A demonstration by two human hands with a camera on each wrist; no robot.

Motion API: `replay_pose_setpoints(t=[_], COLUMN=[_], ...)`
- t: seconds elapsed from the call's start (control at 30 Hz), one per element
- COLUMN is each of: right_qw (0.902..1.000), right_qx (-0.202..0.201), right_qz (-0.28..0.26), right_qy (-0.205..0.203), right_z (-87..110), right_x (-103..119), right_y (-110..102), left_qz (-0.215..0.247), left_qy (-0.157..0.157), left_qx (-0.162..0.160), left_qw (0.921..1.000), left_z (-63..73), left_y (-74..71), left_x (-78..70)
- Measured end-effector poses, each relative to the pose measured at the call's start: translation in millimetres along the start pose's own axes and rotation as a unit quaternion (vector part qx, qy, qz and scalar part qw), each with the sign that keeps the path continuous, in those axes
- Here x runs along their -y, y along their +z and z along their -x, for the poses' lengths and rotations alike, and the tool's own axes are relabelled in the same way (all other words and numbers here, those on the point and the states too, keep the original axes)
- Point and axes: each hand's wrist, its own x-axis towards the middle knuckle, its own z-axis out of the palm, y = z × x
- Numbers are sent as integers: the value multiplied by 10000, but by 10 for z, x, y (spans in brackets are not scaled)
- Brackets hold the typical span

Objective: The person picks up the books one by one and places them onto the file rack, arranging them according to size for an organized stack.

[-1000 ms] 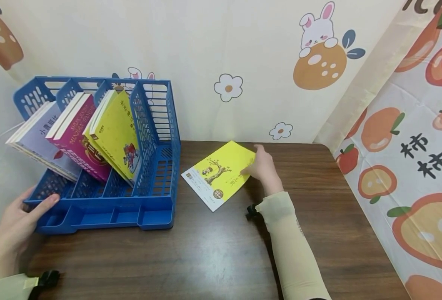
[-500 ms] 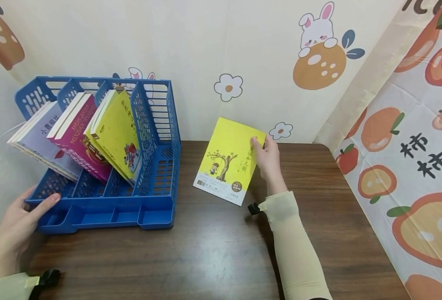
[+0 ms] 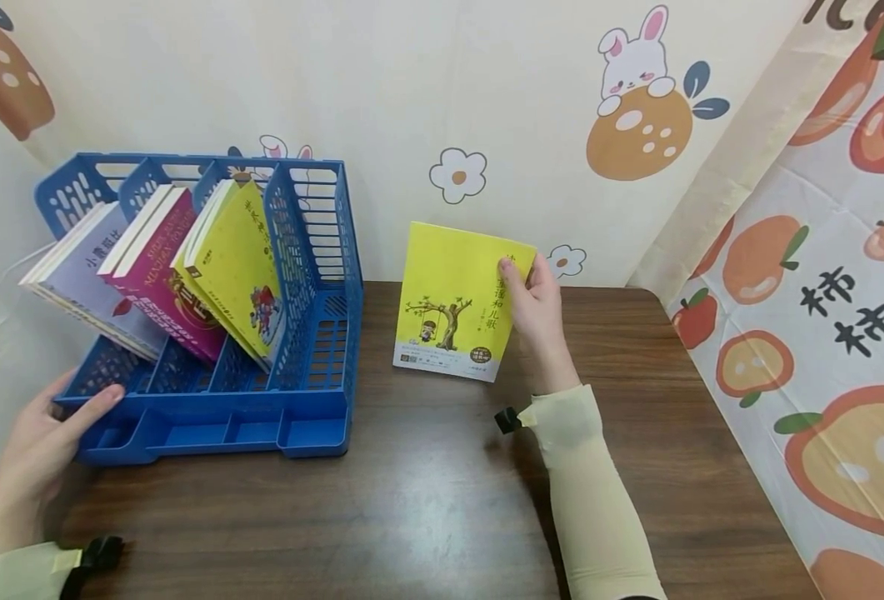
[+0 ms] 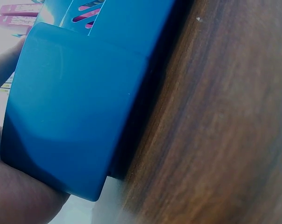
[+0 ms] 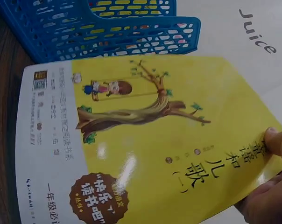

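Observation:
My right hand (image 3: 539, 321) pinches a yellow book (image 3: 442, 267) by its right edge, thumb on the front cover. The cover, with a tree and a child on a swing, faces me, and the book stands nearly upright at the table's back. At the left, my left hand (image 3: 44, 454) grips the front left corner of a blue book rack (image 3: 239, 433), its thumb over the rim. Leaning in the rack are lilac books (image 3: 97, 271), magenta books (image 3: 167, 283) and yellow books (image 3: 235, 267); the rightmost compartment holds no book. In the left wrist view the rack's blue end wall (image 4: 75, 107) fills much of the picture.
The brown wooden table (image 3: 427, 500) runs back to a pale wall covering (image 3: 412, 75) printed with rabbits and flowers. On the right hangs a fruit-patterned cloth (image 3: 809, 358). Small trays line the rack's front.
My right hand has lifted the yellow book from lying on the table and turned it upright, cover toward me. The left hand stays on the rack.

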Motion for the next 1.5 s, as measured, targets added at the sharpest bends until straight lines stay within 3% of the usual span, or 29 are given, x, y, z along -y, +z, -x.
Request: replay_pose_setpoints(t=[0.2,0.47,0.6,0.73,0.8,0.87,0.97,1.07,1.2,1.37,1.5], right_qw=[9986,9930,9865,9809,9789,9773,9740,9711,9680,9658,9642], right_qx=[274,628,870,1085,1147,1213,1362,1531,1709,1829,1902], right_qz=[-245,-935,-1350,-1605,-1685,-1735,-1809,-1827,-1836,-1836,-1848], right_qy=[-375,-367,-320,-190,-129,-103,-81,-87,-49,-25,-43], right_z=[17,59,80,102,125,155,201,242,293,331,357], right_x=[113,189,226,270,299,328,359,376,402,432,457], right_y=[-10,-2,13,59,89,126,190,261,340,382,398], left_qz=[-8,-250,-957,-2098,-2405,-2478,-2519,-2703,-2627,-1846,-1253], left_qy=[-32,-253,-301,-200,-143,-38,105,402,992,1785,2413], left_qx=[12,238,467,403,226,9,-254,-311,-138,236,657], left_qw=[10000,9991,9939,9767,9703,9688,9674,9614,9597,9662,9601], left_z=[11,-24,-17,-23,-14,22,128,251,403,564,681], left_y=[0,-95,-202,-295,-300,-283,-218,-139,48,414,720], left_x=[-18,-89,-140,-252,-359,-496,-756,-1053,-1441,-1813,-2038])
